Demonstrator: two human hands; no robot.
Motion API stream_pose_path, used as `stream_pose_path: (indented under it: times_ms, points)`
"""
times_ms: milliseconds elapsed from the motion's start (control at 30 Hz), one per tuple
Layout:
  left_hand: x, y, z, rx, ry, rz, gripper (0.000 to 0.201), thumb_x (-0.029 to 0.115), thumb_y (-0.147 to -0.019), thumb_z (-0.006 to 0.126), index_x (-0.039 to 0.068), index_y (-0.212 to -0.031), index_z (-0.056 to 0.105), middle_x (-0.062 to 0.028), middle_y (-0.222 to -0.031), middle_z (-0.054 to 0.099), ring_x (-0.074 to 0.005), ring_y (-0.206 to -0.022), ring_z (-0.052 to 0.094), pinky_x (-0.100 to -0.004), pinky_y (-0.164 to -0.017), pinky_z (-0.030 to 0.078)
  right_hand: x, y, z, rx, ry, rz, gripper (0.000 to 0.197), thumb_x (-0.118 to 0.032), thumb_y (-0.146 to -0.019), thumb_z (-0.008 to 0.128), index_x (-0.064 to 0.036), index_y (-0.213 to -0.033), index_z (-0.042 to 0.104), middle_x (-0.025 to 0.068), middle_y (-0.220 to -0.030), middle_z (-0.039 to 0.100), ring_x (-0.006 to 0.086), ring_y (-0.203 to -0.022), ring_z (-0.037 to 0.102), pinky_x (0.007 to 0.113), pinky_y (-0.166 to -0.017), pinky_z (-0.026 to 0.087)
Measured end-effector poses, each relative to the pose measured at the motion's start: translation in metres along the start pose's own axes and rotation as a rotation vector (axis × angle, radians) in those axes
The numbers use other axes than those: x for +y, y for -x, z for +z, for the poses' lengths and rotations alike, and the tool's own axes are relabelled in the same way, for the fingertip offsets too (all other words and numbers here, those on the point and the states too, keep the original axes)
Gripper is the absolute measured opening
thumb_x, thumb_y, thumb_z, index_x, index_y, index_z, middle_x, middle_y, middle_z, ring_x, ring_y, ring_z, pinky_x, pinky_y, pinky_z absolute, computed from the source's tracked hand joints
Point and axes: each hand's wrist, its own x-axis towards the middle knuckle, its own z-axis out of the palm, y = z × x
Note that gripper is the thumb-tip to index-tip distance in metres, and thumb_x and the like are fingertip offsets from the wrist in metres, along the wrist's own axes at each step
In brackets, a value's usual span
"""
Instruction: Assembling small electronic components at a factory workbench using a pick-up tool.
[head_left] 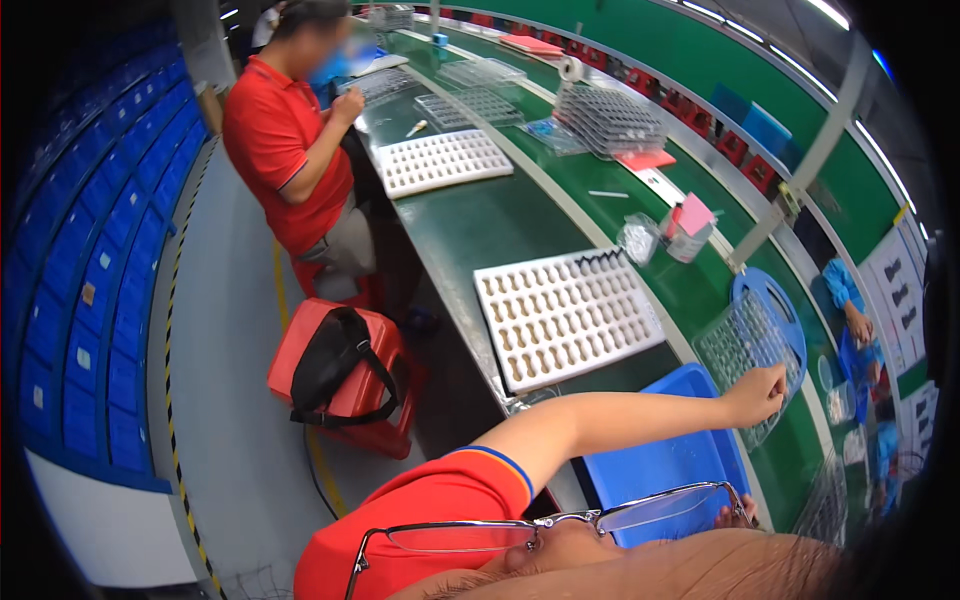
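Note:
My left arm stretches across to the right. Its hand (757, 396) is closed, fingers curled, over the lower part of a clear plastic compartment tray (738, 345); anything in its grasp is hidden. The clear tray rests partly over a blue oval-shaped plastic piece (790, 318). Of my right hand (738, 510), only a few fingers show at the right side of a blue bin (650, 440), mostly covered by the glasses; its grip is hidden. Left of the bin lies a white tray (575, 366) with rows of bone-shaped slots, several dark pieces along its far edge.
Farther along the green bench (440, 225) lies a second white slotted tray (445, 160), by a co-worker in a red shirt (275, 150). Stacked clear trays (610, 120) and a container with pink paper (690, 228) stand rightward. A black bag lies on a red stool (300, 335).

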Motion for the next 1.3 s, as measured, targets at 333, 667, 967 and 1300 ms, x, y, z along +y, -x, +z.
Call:
stream_pose_path:
  times_ms: [333, 667, 967, 1300]
  points:
    - [0.090, 0.077, -0.079, -0.355, 0.354, -0.576, 0.011, 0.006, -0.094, 0.061, -0.001, -0.099, 0.054, -0.0119, -0.095, 0.069, -0.0155, -0.087, 0.067, -0.0279, -0.071, 0.057, -0.010, 0.004, 0.011, -0.280, 0.030, -0.207, 0.030, -0.016, -0.096, 0.060, 0.0027, -0.119, 0.062, 0.0150, -0.101, 0.069, 0.0181, -0.086, 0.068, 0.028, -0.071, 0.055]
    - [0.090, 0.099, -0.083, -0.681, -0.019, -0.595, 0.009, 0.000, -0.092, 0.060, -0.003, -0.100, 0.057, -0.0112, -0.095, 0.070, -0.0139, -0.087, 0.068, -0.0256, -0.076, 0.055, 0.004, 0.014, -0.002, -0.273, 0.222, -0.068, 0.016, -0.011, -0.094, 0.063, 0.0015, -0.103, 0.067, 0.0078, -0.092, 0.069, 0.0131, -0.085, 0.066, 0.026, -0.076, 0.052]
    - [0.086, 0.103, -0.083, -0.699, -0.123, -0.471, 0.011, -0.002, -0.088, 0.063, -0.002, -0.100, 0.062, -0.0117, -0.099, 0.071, -0.0173, -0.088, 0.071, -0.0282, -0.074, 0.058, 0.008, 0.002, 0.002, -0.248, 0.285, -0.074, 0.016, -0.010, -0.094, 0.063, 0.0010, -0.103, 0.067, 0.0078, -0.095, 0.069, 0.0142, -0.087, 0.067, 0.027, -0.076, 0.053]
    - [0.087, 0.103, -0.083, -0.734, -0.172, -0.434, 0.012, -0.002, -0.087, 0.065, -0.001, -0.099, 0.064, -0.0106, -0.095, 0.071, -0.0198, -0.084, 0.072, -0.0282, -0.072, 0.057, 0.007, 0.000, 0.007, -0.233, 0.329, -0.072, 0.015, -0.011, -0.093, 0.064, 0.0009, -0.101, 0.069, 0.0065, -0.092, 0.069, 0.0121, -0.086, 0.064, 0.027, -0.078, 0.052]
